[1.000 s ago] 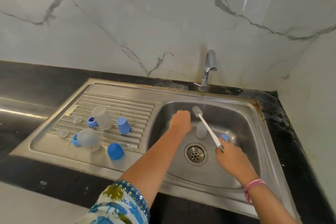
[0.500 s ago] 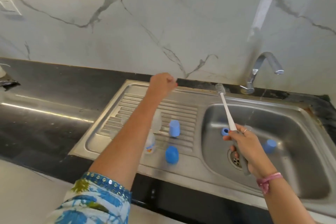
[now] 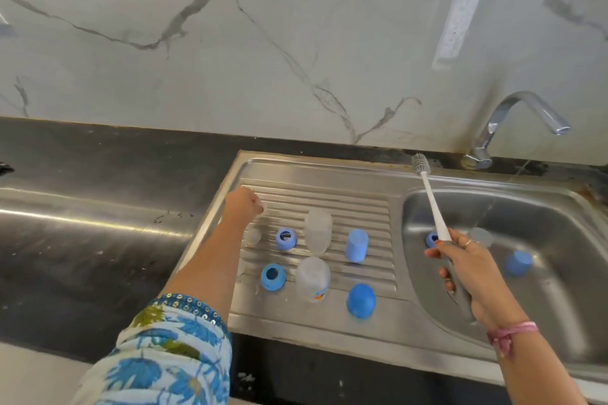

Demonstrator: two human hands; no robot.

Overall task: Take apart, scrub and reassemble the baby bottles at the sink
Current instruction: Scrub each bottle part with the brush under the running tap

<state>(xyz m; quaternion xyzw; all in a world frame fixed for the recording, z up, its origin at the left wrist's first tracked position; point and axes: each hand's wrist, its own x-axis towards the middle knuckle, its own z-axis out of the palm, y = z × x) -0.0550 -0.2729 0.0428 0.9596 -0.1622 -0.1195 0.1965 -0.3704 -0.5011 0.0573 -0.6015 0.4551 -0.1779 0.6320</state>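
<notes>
While scrubbing was underway, left hand (image 3: 244, 205) pinched small clear teat over drainboard (image 3: 368, 204); right hand (image 3: 460, 268) gripped bottle brush (image 3: 434, 214). Two bottles (image 3: 317, 232), rings, caps drying there; ring, teat, cap left in sink basin (image 3: 559, 289). Reassembly not begun.

There are two clear bottles (image 3: 317, 232) (image 3: 312, 278), three blue caps (image 3: 356, 245) (image 3: 361, 300) (image 3: 518, 263), three blue rings (image 3: 286, 239) (image 3: 272, 276) (image 3: 431, 239) and one brush (image 3: 433, 211).

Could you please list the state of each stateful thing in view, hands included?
Tap: running, thin stream.
Bottle brush: held upright, unused.
Right hand: gripping the brush handle.
Left hand: fingers curled, seemingly pinching a small clear piece.
Two bottles: disassembled, on the drainboard.
Blue rings: detached.
</notes>
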